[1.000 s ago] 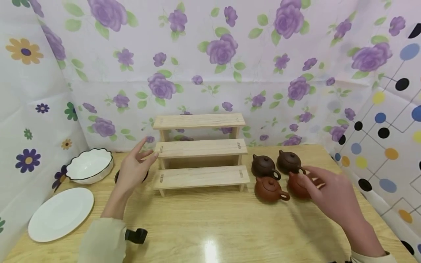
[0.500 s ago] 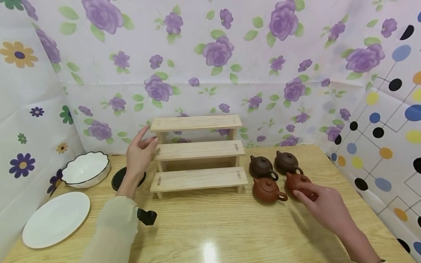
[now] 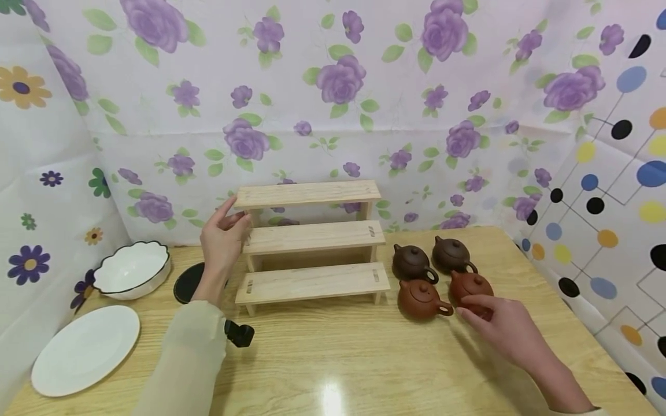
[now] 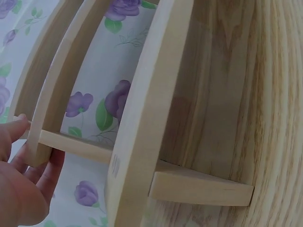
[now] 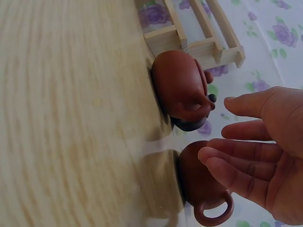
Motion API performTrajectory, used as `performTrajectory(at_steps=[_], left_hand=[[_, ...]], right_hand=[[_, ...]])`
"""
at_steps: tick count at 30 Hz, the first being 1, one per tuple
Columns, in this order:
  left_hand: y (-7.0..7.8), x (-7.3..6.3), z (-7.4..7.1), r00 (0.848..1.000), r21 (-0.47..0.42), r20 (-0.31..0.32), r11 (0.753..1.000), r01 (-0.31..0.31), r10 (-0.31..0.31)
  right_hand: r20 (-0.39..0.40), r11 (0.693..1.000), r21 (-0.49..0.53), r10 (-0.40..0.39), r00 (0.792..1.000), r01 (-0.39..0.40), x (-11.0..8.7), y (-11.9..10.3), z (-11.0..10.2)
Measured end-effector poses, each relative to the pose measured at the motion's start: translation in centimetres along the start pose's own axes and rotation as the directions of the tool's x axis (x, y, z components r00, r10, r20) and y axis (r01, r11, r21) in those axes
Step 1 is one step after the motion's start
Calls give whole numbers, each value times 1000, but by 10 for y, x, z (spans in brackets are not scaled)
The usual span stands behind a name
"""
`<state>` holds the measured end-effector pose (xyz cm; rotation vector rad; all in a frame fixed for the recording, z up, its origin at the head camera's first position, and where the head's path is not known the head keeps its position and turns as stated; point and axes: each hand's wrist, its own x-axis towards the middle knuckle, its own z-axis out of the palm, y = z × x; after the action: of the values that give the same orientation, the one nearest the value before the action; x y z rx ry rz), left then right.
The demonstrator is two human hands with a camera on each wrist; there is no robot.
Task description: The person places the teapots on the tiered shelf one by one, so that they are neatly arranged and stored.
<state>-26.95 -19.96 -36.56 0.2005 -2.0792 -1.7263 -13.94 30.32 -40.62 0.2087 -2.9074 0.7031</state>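
A three-tier wooden stand (image 3: 314, 238) is at the middle of the table. My left hand (image 3: 222, 240) holds its left end; in the left wrist view, thumb and fingers lie on either side of one board's end (image 4: 39, 146). At the right are two reddish-brown teapots (image 3: 419, 304) in front of two dark brown teapots (image 3: 450, 257). My right hand (image 3: 502, 326) hovers by the right-hand reddish teapot (image 3: 465, 284), partly covering it in the head view. In the right wrist view its fingers (image 5: 236, 177) are extended, overlapping that teapot's body; contact is unclear.
Left of the stand lies a round black dish (image 3: 186, 284), partly behind my left arm. A white scalloped bowl (image 3: 156, 276) with a dark rim and a white plate (image 3: 85, 349) stand farther left. Patterned cloth walls (image 3: 312, 156) enclose the table's back and sides.
My left hand has moved right and taken hold of the stand's left end. My right hand has shifted slightly down and left near the reddish teapot. The head view has shifted slightly.
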Motion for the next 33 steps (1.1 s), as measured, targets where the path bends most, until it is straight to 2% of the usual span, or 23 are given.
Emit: performTrajectory(at_steps=[4, 15, 26, 33], left_hand=[[-2, 2, 3, 999, 24, -34, 1000, -13, 14], [-3, 6, 0, 1000, -8, -11, 1000, 2, -3], [-2, 6, -6, 999, 45, -43, 999, -6, 8], [-2, 6, -1, 999, 35, -37, 999, 8, -7]], right_hand=[[10, 1000, 1, -1, 1000, 1, 0, 1, 3], [17, 999, 29, -24, 1000, 24, 3, 1, 12], [-4, 996, 80, -31, 999, 32, 8, 0, 21], [31, 990, 136, 14, 999, -18, 6, 0, 24]])
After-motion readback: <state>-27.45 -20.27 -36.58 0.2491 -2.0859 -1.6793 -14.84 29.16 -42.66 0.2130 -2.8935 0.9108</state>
